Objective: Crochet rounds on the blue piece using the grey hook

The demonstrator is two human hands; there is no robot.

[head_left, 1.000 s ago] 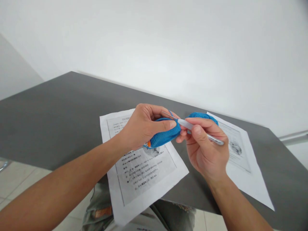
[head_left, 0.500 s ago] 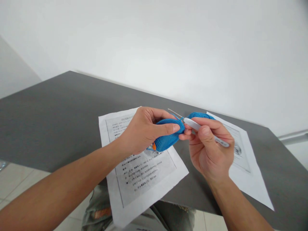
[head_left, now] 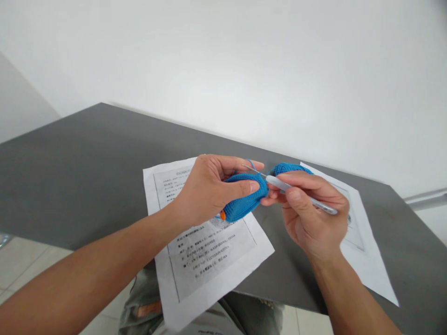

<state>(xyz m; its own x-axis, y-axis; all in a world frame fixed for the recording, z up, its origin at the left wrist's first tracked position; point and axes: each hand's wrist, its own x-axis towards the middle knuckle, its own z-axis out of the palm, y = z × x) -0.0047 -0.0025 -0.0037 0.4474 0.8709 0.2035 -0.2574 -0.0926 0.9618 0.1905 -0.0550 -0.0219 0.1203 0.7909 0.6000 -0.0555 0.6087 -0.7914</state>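
Note:
My left hand pinches a blue crochet piece between the thumb and the fingers behind it. An orange stitch marker hangs at the lower left edge of the piece. My right hand is closed around the pale grey handle of a crochet hook. Its thin metal shaft points left across the top edge of the piece, with the tip near my left index finger. A strand of blue yarn runs by that finger. Behind my right fingers lies a ball of blue yarn, partly hidden.
A printed sheet lies under my hands and overhangs the near edge of the dark grey table. Another sheet lies to the right, partly covered by my right hand. A white wall stands behind the table.
My right hand has shifted slightly right and down with the hook. My left index finger has stretched out further to the right above the crochet piece. The piece is still held.

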